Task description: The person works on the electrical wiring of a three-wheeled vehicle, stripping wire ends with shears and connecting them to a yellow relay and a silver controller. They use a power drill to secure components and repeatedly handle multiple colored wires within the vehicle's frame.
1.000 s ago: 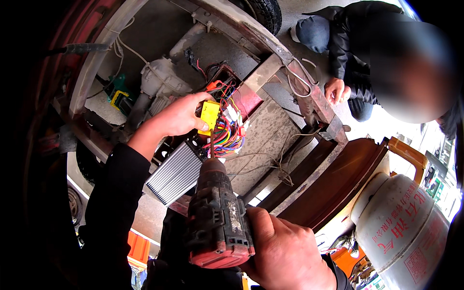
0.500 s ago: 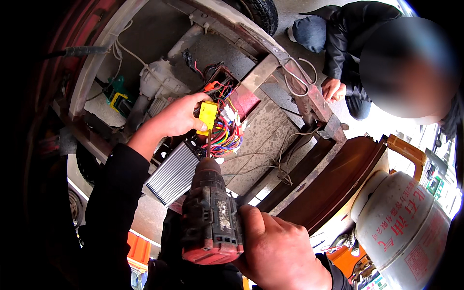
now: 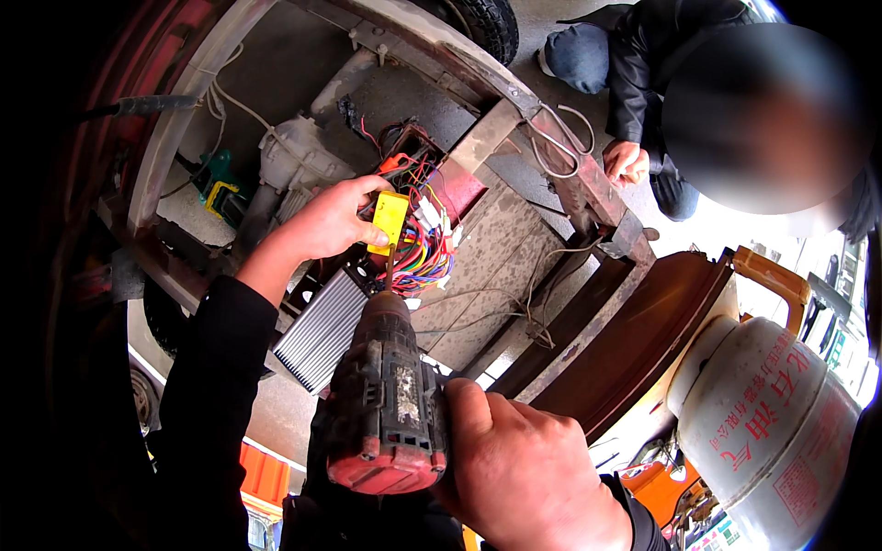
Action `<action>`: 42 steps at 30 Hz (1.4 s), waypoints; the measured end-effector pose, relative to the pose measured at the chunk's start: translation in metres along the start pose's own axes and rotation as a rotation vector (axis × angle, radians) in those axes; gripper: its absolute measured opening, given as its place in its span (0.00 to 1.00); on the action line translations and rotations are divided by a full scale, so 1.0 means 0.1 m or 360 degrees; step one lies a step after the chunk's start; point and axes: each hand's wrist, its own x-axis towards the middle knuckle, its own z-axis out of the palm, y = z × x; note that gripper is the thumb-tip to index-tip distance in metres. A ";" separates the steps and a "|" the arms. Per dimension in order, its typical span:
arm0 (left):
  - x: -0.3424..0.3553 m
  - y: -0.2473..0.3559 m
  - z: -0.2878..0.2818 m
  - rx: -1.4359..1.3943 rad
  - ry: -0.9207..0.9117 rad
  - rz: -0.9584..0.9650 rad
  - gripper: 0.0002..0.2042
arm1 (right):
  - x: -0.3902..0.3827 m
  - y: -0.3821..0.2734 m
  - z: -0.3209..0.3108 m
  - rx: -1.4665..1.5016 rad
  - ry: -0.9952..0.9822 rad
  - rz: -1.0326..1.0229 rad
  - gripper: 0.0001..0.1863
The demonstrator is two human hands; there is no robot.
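You're holding the yellow box point(image 3: 390, 217) in your left hand point(image 3: 333, 220), thumb pressing near its lower left corner, the other fingers curling behind where the box is hiding them; the grip is closing firmly on it, with no slack showing. It's sitting mid-scene, just left of the bundle of coloured wires point(image 3: 432, 260) and beyond the finned metal box point(image 3: 322, 332).

Down on the near side, your right hand point(image 3: 528, 464) is wrapping around the drill point(image 3: 386, 404); the handle is lying out of sight under your fist, so I can't tell whether a finger is squeezing the trigger. The bit point(image 3: 390, 269) is pointing away from you, its tip reaching the near end of the yellow box; whether it's touching or already biting, I can't tell.

So you seem to be at the lining-up or driving step, fixing spot at the box's near edge. The next move is probably calling for a square bit, steady forward pressure and a left thumb staying clear of the tip, with those loose wires lying close on the right. Over on the far right, a co-worker's hands point(image 3: 627, 163) are resting together beyond the rusty frame point(image 3: 588, 195).
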 end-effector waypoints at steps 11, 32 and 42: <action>0.00 0.00 0.02 -0.0141 0.0023 0.0039 0.27 | 0.05 -0.02 -0.07 -0.0074 0.0039 -0.0038 0.10; 0.04 0.11 -0.03 0.0108 -0.0119 0.0030 0.23 | -0.58 0.10 0.09 -0.1107 0.0096 -0.0517 0.18; -0.49 -0.11 0.23 0.0534 0.0782 0.0521 0.28 | -1.53 1.10 1.85 0.0283 0.0298 0.0303 0.35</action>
